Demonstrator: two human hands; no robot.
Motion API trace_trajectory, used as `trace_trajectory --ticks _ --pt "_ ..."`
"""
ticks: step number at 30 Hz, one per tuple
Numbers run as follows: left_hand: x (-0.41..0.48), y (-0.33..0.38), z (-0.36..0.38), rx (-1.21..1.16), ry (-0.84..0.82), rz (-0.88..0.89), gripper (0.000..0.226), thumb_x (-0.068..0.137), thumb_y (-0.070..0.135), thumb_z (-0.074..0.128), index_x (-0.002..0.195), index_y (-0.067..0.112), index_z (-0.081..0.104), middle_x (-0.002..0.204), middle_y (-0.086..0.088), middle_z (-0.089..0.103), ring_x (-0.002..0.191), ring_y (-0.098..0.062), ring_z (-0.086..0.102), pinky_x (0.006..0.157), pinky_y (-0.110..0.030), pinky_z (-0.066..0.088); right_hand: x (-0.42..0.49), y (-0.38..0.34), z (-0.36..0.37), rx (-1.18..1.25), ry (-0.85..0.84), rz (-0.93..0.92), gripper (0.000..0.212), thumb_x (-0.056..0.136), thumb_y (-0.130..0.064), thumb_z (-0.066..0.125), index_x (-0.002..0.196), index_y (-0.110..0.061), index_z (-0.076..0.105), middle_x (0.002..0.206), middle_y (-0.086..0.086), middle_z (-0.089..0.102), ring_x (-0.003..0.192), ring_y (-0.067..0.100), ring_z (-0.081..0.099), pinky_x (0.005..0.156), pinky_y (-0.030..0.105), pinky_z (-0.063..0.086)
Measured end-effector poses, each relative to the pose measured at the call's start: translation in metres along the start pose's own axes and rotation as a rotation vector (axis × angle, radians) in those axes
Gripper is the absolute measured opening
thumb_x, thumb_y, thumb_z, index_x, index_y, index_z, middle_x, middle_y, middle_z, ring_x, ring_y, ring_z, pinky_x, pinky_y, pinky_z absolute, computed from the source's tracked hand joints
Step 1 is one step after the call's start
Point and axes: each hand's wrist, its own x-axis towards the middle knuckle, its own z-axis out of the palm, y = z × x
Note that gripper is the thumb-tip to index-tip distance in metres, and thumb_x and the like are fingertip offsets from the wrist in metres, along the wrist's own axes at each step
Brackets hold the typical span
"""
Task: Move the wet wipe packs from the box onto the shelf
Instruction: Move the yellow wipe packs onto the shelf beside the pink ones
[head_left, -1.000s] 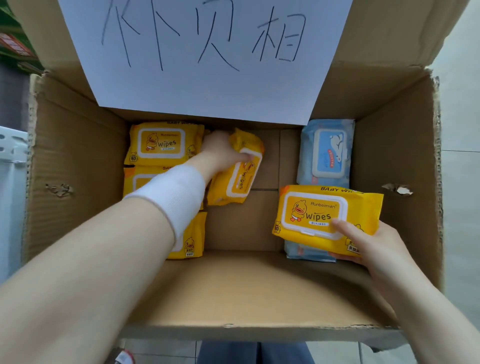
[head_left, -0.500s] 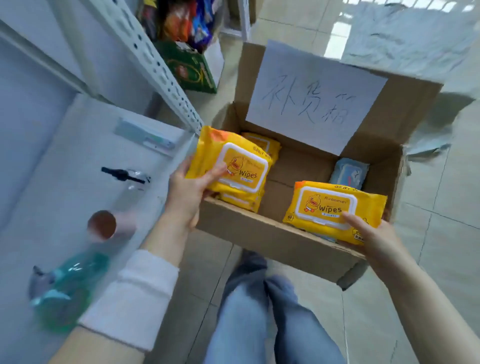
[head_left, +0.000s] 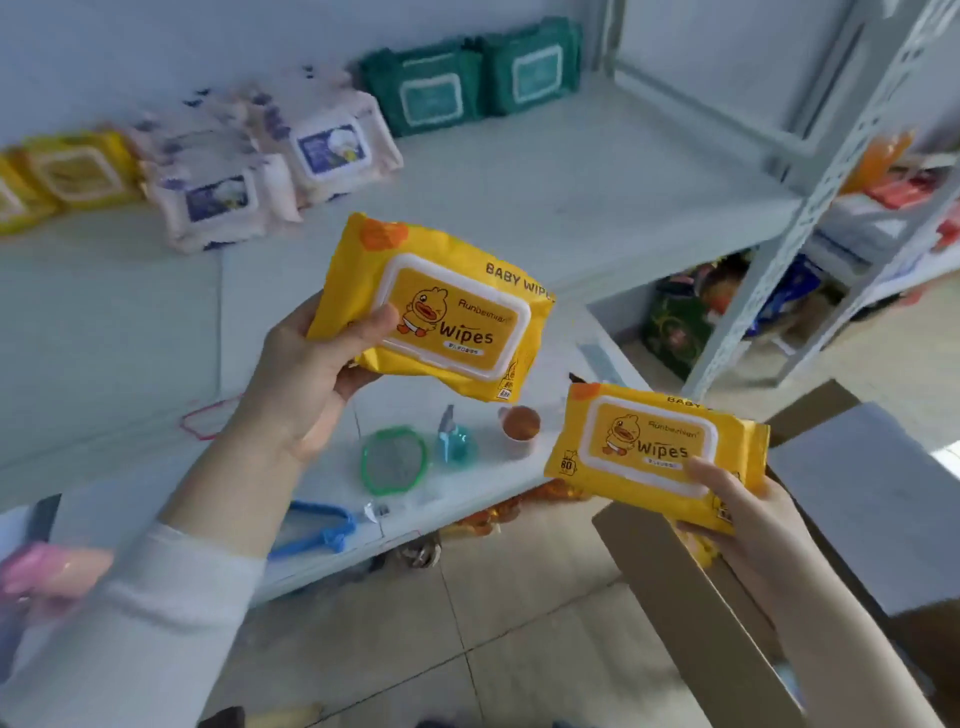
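The shelf (head_left: 571, 171) is filling most of the view, its white upper board carrying rows of wipe packs along the back. Two green packs (head_left: 431, 91) are standing furthest right, pink packs (head_left: 218, 202) are leaning in the middle, and blurred yellow packs (head_left: 72, 171) are sitting at the left edge. The lower board (head_left: 467, 493) is running beneath it, above the tiled floor (head_left: 467, 649).

The box (head_left: 691, 613) is showing at the lower right, with a white sheet (head_left: 872, 499) lying on its flap.

The left hand (head_left: 311, 384) is gripping the left pack (head_left: 441, 312), thumb pressing on the label side and fingers curling behind. It is holding the pack in the air in front of the upper board, tilted, touching nothing else. The right hand (head_left: 743, 514) is grasping the right pack (head_left: 649, 452) by its near corner, thumb on top. That pack is hovering over the box's edge, just beside the lower board.

On the lower board, a green-rimmed disc (head_left: 396, 460), a blue bottle (head_left: 456, 441) and a cup (head_left: 521, 428) are lying in a line. A blue plastic piece (head_left: 317, 530) is lying nearer the front edge.
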Motion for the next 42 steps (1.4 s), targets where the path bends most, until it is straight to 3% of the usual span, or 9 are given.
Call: trace_trajectory --ticks 5,9,11,14,24,27,33,38,42 --pt "-0.019 0.040 -0.142 -0.193 0.161 0.095 0.053 0.051 0.032 0.081 0.098 0.016 0.065 0.091 -0.001 0.075 0.087 -0.014 0.070 0.070 -0.026 0.058 -0.004 -0.025 0.132 -0.054 -0.215 -0.023 0.029 0.069 -0.031 0.067 0.096 -0.022 0.060 0.081 0.000 0.074 0.066 0.015 0.071 0.050 0.025 0.053" --pt "-0.014 0.044 -0.242 -0.321 0.379 0.126 0.024 0.074 0.014 0.064 0.098 0.016 0.064 0.085 0.002 0.075 0.082 -0.010 0.071 0.063 -0.020 0.056 0.003 -0.030 0.242 -0.103 -0.329 -0.045 0.013 0.082 -0.022 0.063 0.094 -0.016 0.062 0.083 0.004 0.073 0.068 0.018 0.069 0.050 0.027 0.053" --pt "0.000 0.037 -0.284 -0.361 0.474 0.117 0.019 0.081 0.011 0.059 0.099 0.016 0.063 0.084 0.002 0.076 0.080 -0.010 0.072 0.061 -0.019 0.056 0.010 -0.034 0.293 -0.139 -0.353 -0.061 0.011 0.082 -0.021 0.064 0.090 -0.015 0.061 0.075 0.004 0.071 0.060 0.018 0.067 0.039 0.023 0.049" --pt "0.030 0.026 -0.335 -0.393 0.526 0.071 0.016 0.087 0.011 0.057 0.100 0.018 0.062 0.083 0.002 0.076 0.078 -0.010 0.072 0.061 -0.021 0.056 0.025 -0.039 0.360 -0.172 -0.428 -0.093 0.015 0.075 -0.024 0.066 0.088 -0.020 0.059 0.076 0.000 0.072 0.072 0.018 0.068 0.044 0.021 0.053" --pt "0.107 0.014 -0.465 0.241 0.365 -0.096 0.022 0.076 0.010 0.067 0.094 0.018 0.056 0.092 -0.003 0.067 0.075 -0.007 0.069 0.063 -0.018 0.055 0.091 -0.060 0.504 -0.275 -0.647 -0.168 0.032 0.061 -0.035 0.067 0.091 -0.026 0.061 0.079 -0.012 0.075 0.068 0.007 0.072 0.047 0.020 0.054" --pt "0.119 0.012 -0.487 0.215 0.246 -0.182 0.054 0.055 0.032 0.085 0.100 0.017 0.060 0.095 -0.005 0.072 0.081 -0.010 0.070 0.066 -0.018 0.055 0.105 -0.061 0.540 -0.318 -0.680 -0.203 0.028 0.064 -0.032 0.064 0.092 -0.029 0.061 0.079 -0.016 0.075 0.072 0.007 0.072 0.050 0.021 0.055" --pt "0.182 0.012 -0.531 0.098 0.441 0.014 0.020 0.091 0.001 0.046 0.103 0.015 0.054 0.081 0.007 0.073 0.076 -0.004 0.069 0.066 -0.019 0.055 0.121 -0.062 0.603 -0.344 -0.689 -0.230 0.031 0.063 -0.037 0.065 0.093 -0.030 0.062 0.086 -0.016 0.075 0.080 0.007 0.072 0.059 0.026 0.056" --pt "0.258 0.006 -0.579 0.126 0.489 0.030 0.035 0.091 0.006 0.051 0.125 0.007 0.046 0.110 -0.003 0.064 0.095 -0.013 0.064 0.080 -0.028 0.053 0.143 -0.056 0.673 -0.328 -0.639 -0.287 0.031 0.069 -0.027 0.067 0.100 -0.028 0.062 0.102 -0.007 0.071 0.094 0.016 0.069 0.073 0.036 0.056" --pt "0.308 0.002 -0.605 0.274 0.483 0.074 0.034 0.086 0.014 0.062 0.117 0.014 0.048 0.114 -0.003 0.061 0.105 -0.020 0.059 0.095 -0.038 0.047 0.175 -0.045 0.729 -0.405 -0.542 -0.400 0.034 0.085 -0.014 0.064 0.118 -0.024 0.058 0.115 -0.002 0.066 0.106 0.021 0.063 0.090 0.038 0.050"
